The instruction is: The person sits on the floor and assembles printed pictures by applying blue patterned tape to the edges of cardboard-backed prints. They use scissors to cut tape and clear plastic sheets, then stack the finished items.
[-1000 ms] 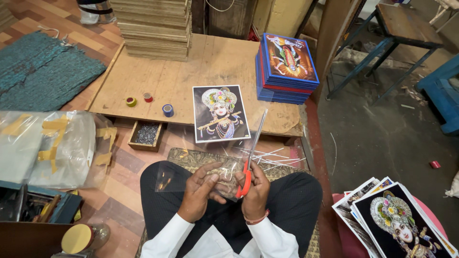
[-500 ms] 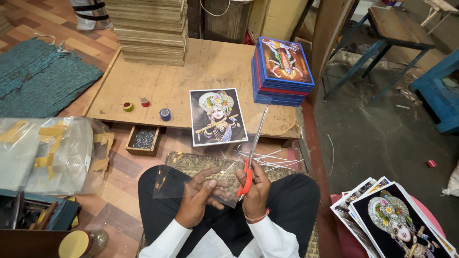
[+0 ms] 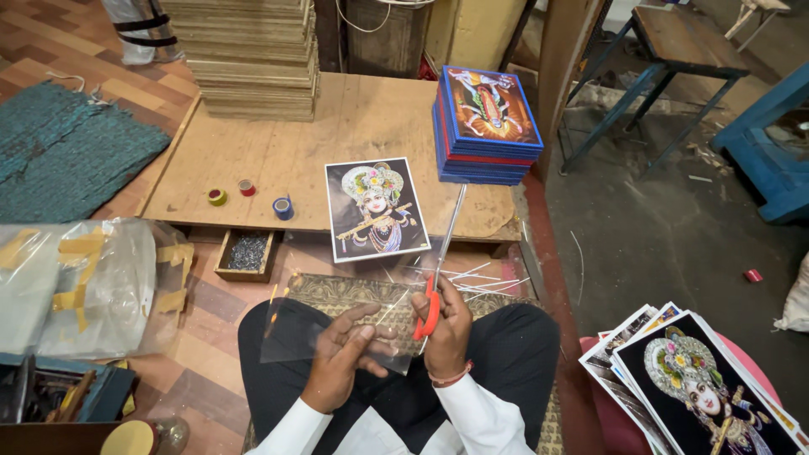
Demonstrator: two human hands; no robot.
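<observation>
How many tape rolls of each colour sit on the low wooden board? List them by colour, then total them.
Yellow-green tape roll: 1
Red tape roll: 1
Blue tape roll: 1
Total: 3, all lying on the low wooden board, to the left of the printed picture.

Clear plastic-wrapped bundles [image 3: 80, 282], patched with yellow tape: on the floor off the low wooden board's [image 3: 354, 126] near left corner. Small open wooden box [image 3: 246, 254] of dark bits: against the board's near edge. No labels, signs or screens visible.
</observation>
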